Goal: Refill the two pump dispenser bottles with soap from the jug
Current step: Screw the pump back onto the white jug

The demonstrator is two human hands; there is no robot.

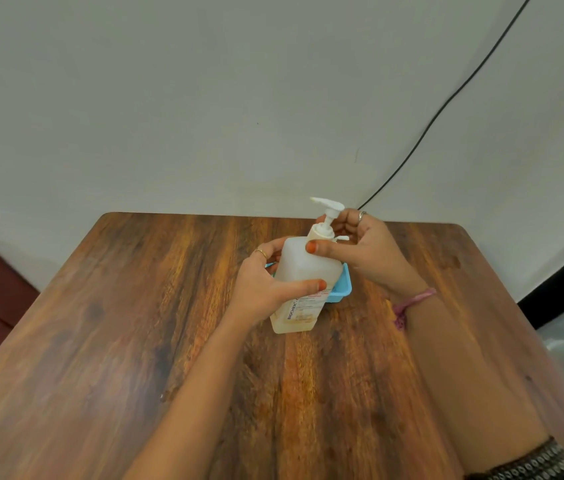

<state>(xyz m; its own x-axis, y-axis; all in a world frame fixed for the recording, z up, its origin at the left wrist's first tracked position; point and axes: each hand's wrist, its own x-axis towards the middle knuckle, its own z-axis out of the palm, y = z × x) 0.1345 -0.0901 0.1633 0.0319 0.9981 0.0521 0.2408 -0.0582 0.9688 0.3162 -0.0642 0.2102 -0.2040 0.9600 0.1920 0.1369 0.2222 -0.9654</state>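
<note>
Head view looks down on a dark-grained brown wooden table point(135, 341) with rounded corners, pushed up against a pale grey wall point(204, 98) down which a thin black cable point(446, 105) slants. Near the far middle of the table stands a translucent whitish rectangular plastic pump bottle point(303, 289), tilted with its top leaning away and to the right, its base on the wood; a printed label shows low on its front. Left hand point(266, 289) is wrapped around the bottle's body, thumb across the front. Right hand point(367, 251) has its fingers closed around the neck at the white pump head point(329, 213), thumb pressed on the shoulder. Just behind the bottle, partly hidden, sits a small light-blue plastic tray point(341, 289). A pink thread band point(412, 303) circles the right wrist.
</note>
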